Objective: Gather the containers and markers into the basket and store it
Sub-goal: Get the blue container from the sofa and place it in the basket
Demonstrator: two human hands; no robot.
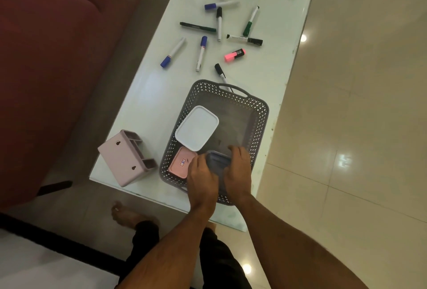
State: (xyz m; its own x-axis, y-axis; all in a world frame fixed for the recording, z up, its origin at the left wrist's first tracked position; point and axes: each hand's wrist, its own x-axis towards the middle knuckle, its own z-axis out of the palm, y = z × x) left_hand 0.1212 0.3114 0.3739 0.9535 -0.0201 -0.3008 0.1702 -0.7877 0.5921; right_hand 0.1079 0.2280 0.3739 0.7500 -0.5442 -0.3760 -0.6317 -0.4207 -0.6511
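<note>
**Containers are going in, the markers are all waiting**

The person is standing at the near end of a white table (pixel 143 85) and is holding a grey-blue container (pixel 217 161) with both hands over the near part of the grey basket (pixel 261 113). The left hand (pixel 203 177) is gripping its left side with curled fingers, and the right hand (pixel 238 168) is gripping its right side, with the fingers wrapped over the far edge. I cannot tell if the container is already touching the basket floor or is a little above it.

Two containers are already lying inside the basket: a white container (pixel 196 128) at the left wall, and a small pink container (pixel 181 165) at the near left corner, just beside the left hand. So the container part seems to be nearly finished.

A pale lilac organiser (pixel 126 159) is lying on its side on the table, left of the basket, not yet inside. It may also belong to the containers, but this is my judgement only.

The markers (pixel 201 54) are all lying scattered on the far half of the table, outside the basket. A pink highlighter (pixel 234 54) is lying among them, and one black-capped marker (pixel 221 73) is reaching to the far rim of the basket.

What is left, as I judge it: releasing this container, perhaps adding the organiser, collecting every marker, and then carrying the basket to its storing place, which is not visible here.
</note>
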